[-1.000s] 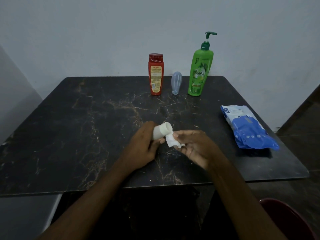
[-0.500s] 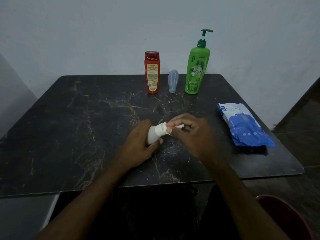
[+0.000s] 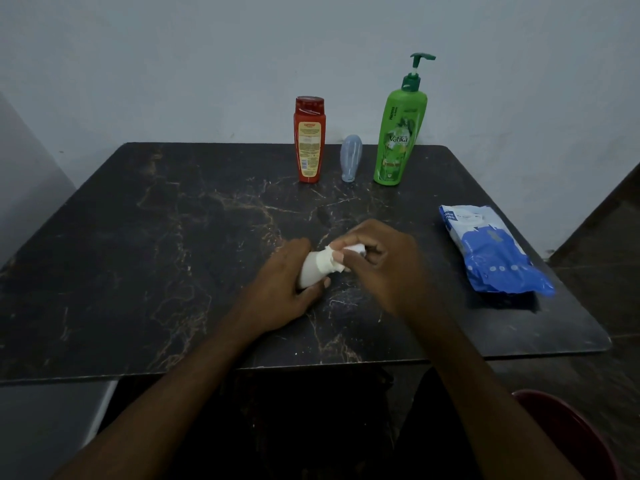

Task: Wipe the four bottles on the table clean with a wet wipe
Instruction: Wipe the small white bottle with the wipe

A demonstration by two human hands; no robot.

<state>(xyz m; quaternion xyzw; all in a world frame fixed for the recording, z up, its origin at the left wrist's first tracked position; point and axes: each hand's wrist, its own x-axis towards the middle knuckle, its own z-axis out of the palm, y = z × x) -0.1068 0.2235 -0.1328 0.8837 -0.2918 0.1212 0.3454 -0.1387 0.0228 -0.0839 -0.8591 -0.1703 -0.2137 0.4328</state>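
Left hand (image 3: 287,285) grips a small white bottle (image 3: 309,276) at the near middle of the dark surface (image 3: 173,254). Right hand (image 3: 379,265) pinches a wet wipe (image 3: 330,260) around its top. Turning the bottle while rubbing would probably clean it evenly.

Base of white bottle (image 3: 311,273) buried in left hand (image 3: 280,296); cap end under right hand (image 3: 381,271) and wet wipe (image 3: 329,259). Beyond the fingers, red bottle (image 3: 309,140) label print too small. Red object (image 3: 575,434) cut by frame edge.
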